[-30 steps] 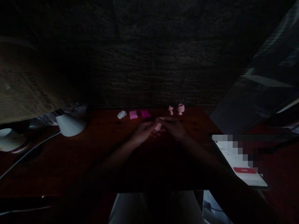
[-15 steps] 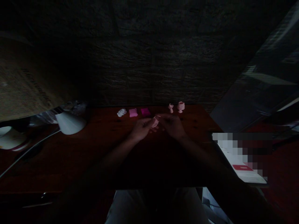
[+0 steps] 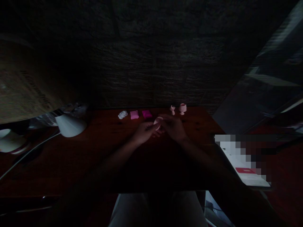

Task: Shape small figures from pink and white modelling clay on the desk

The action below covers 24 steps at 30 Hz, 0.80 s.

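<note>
Pink piece between both hands, nearer than magenta block
Left (image 3: 144,131) and right (image 3: 175,127) fingers clamped on pink piece (image 3: 158,123); magenta block (image 3: 146,114) on counter (image 3: 104,138)

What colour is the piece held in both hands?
Pale pink: the small piece between the left hand and right hand, seen in the head view.

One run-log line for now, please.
left hand: holding pale pink piece | right hand: fingers on it | table: magenta piece, white lump

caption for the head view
Two hands pinch a pale pink piece over a dark wooden table, two small pink goblet shapes behind
</note>
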{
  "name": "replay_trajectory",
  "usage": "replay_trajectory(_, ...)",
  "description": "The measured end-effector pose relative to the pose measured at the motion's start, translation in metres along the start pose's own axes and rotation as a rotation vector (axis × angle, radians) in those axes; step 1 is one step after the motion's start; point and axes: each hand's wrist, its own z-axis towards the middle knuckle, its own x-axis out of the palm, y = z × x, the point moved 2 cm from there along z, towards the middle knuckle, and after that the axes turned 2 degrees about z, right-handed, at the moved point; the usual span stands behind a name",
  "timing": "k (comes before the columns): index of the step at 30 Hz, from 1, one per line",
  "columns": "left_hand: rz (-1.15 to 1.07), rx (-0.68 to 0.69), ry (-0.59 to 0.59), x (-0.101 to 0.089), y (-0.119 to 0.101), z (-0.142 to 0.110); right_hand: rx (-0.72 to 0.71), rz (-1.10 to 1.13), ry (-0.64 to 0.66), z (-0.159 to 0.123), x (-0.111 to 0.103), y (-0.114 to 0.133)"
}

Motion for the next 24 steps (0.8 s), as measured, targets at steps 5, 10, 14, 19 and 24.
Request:
replay_trajectory(5,0.030,0.016,-0.020,-0.0032,0.0007,0.0004,0.012,0.008,0.037,0.0009,0.0000,-0.0003)
replay_trajectory(10,-0.023,-0.023,-0.024,-0.0014,-0.0018,0.0006,-0.001,0.037,-0.005,0.0001,-0.0018,0.0033)
replay_trajectory(14,-0.018,-0.041,-0.036,-0.0018,-0.0010,0.0016,0.012,0.066,-0.063,-0.0004,-0.0027,0.0047)
replay_trajectory(19,0.020,-0.025,-0.068,-0.0032,-0.0005,0.0015,0.038,0.087,0.001,0.0007,-0.0004,0.0034)
replay_trajectory(24,0.006,-0.028,-0.104,-0.0025,-0.0021,0.0010,0.034,0.061,0.011,0.0017,-0.0018,0.0024)
